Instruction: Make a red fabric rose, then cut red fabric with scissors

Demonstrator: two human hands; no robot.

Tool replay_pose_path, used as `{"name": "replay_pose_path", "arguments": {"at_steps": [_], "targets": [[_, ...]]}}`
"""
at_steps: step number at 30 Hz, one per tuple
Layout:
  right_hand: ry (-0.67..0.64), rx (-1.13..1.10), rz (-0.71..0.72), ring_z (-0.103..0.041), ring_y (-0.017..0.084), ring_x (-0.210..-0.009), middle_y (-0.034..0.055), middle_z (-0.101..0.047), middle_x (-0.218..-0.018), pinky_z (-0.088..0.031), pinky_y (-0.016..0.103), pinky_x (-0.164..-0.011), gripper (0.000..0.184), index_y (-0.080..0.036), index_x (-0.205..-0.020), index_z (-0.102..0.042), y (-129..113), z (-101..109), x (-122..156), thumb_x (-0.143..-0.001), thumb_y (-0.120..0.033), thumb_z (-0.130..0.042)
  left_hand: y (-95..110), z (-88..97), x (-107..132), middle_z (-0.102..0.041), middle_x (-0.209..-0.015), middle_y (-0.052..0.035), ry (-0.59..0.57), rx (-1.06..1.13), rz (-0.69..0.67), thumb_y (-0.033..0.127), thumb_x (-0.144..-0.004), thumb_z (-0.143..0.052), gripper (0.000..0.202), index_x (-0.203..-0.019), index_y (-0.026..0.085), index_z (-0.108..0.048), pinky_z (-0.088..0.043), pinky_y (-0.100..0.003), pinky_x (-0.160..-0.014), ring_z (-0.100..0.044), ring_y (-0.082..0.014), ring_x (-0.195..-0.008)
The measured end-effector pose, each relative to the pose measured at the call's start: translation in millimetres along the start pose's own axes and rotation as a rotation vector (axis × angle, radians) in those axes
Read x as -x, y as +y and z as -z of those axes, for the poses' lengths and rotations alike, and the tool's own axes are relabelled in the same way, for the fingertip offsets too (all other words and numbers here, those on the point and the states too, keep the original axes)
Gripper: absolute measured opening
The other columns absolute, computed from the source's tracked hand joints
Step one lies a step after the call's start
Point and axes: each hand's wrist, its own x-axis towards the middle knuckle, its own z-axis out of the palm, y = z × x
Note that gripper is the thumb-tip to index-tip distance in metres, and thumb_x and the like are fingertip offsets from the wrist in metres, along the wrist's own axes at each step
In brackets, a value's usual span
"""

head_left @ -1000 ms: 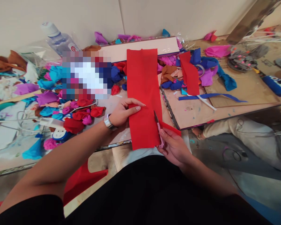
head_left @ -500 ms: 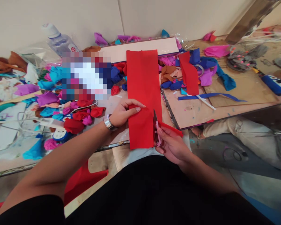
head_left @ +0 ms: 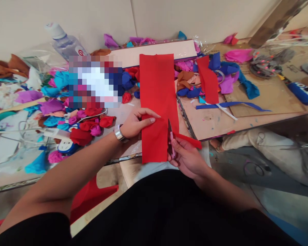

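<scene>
A long red cloth strip [head_left: 157,89] stretches from the back of the table over its front edge towards my lap. My left hand [head_left: 137,123] grips its left edge, thumb on top and the other fingers partly hidden beneath. In my right hand [head_left: 188,155] are pink-handled scissors [head_left: 172,141], their dark blade pointing away from me along a cut in the cloth. The narrower cut part [head_left: 188,140] sticks out to the right behind my right hand. How far apart the blades are is hard to see.
Coloured cloth pieces [head_left: 84,126] crowd the table's left side, with a bottle [head_left: 69,46] behind them. A red piece [head_left: 207,80] and a blue strip [head_left: 233,106] lie on the right. A red stool [head_left: 94,198] stands below left. Another person's leg [head_left: 267,143] shows at right.
</scene>
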Motion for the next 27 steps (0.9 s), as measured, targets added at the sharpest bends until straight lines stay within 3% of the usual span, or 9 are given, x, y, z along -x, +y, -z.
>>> {"name": "replay_pose_path", "arguments": {"at_steps": [11,17,27], "targets": [[0.038,-0.027,-0.004,-0.051,0.008,-0.049,-0.0074,-0.057,-0.059,-0.031,0.018,-0.04,0.041,-0.022,-0.091,-0.066,3.2,-2.0,1.4,-0.081,-0.05,-0.094,-0.6,1.1,-0.6,-0.085,-0.096,-0.0104,-0.001,0.012,0.009,0.045,-0.083,-0.089,0.027,-0.093,0.02,-0.088,-0.059,-0.028,-0.075,-0.077,-0.0191,-0.081],[0.104,-0.042,-0.012,-0.049,0.008,-0.053,-0.0066,-0.061,-0.068,-0.035,0.02,-0.041,0.039,-0.024,-0.103,-0.072,6.2,-0.6,3.1,-0.081,-0.047,-0.094,0.3,-0.5,0.2,-0.085,-0.095,-0.0099,0.008,0.045,0.019,0.046,-0.082,-0.091,0.028,-0.092,0.02,-0.088,-0.059,-0.028,-0.074,-0.077,-0.0191,-0.08],[0.069,-0.047,-0.003,-0.046,0.008,-0.051,-0.0072,-0.056,-0.064,-0.033,0.02,-0.041,0.039,-0.024,-0.102,-0.072,6.7,-2.6,1.9,-0.081,-0.048,-0.094,1.0,-2.0,1.1,-0.085,-0.095,-0.0088,0.012,0.067,0.03,0.044,-0.082,-0.09,0.026,-0.093,0.021,-0.088,-0.06,-0.027,-0.075,-0.077,-0.0189,-0.082]]}}
